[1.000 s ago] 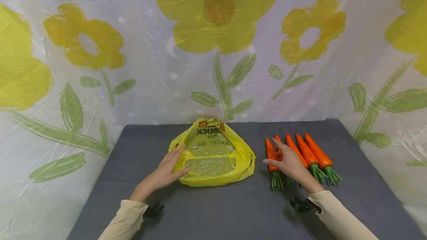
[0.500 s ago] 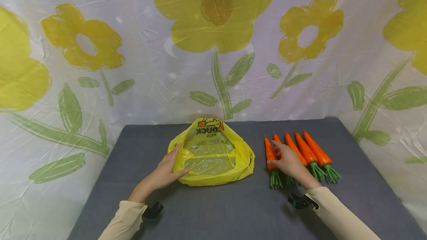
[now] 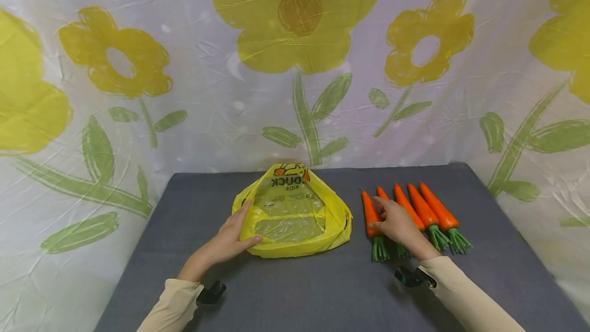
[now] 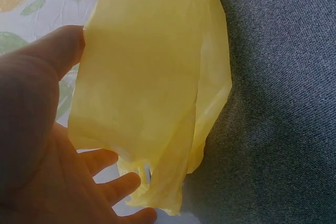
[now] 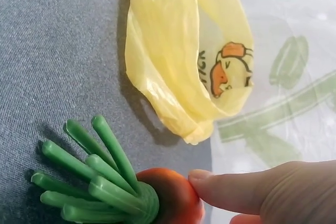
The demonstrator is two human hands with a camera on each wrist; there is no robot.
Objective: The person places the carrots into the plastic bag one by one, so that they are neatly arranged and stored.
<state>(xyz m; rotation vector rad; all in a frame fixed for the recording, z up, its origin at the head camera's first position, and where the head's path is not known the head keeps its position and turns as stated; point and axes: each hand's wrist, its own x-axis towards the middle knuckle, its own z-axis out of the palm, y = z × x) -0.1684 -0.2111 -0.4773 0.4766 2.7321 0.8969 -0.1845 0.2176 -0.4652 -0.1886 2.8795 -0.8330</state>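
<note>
A yellow plastic bag (image 3: 295, 250) with a duck print lies mouth open in the middle of the table. My left hand (image 3: 227, 237) rests against its left side, thumb and fingers spread and nearly straight; in the left wrist view, the hand (image 4: 47, 124) touches the yellow plastic (image 4: 142, 72). To the bag's right, my right hand (image 3: 398, 222) straddles the leftmost carrot (image 3: 370, 214), orange with a green stem tuft. The right wrist view has the thumb (image 5: 236, 190) against the carrot's stem end (image 5: 173, 192); the other fingers are mostly hidden there.
Several more orange carrots (image 3: 440, 209) lie in a row beside and under the right hand, tips pointing away. A dark grey cloth covers the table (image 3: 295, 296). Behind it hangs a flower-printed curtain (image 3: 207, 91).
My right thumb has closed in on the leftmost carrot, and the carrot has shifted slightly left, away from its neighbour. The left hand and the bag stay nearly still.
</note>
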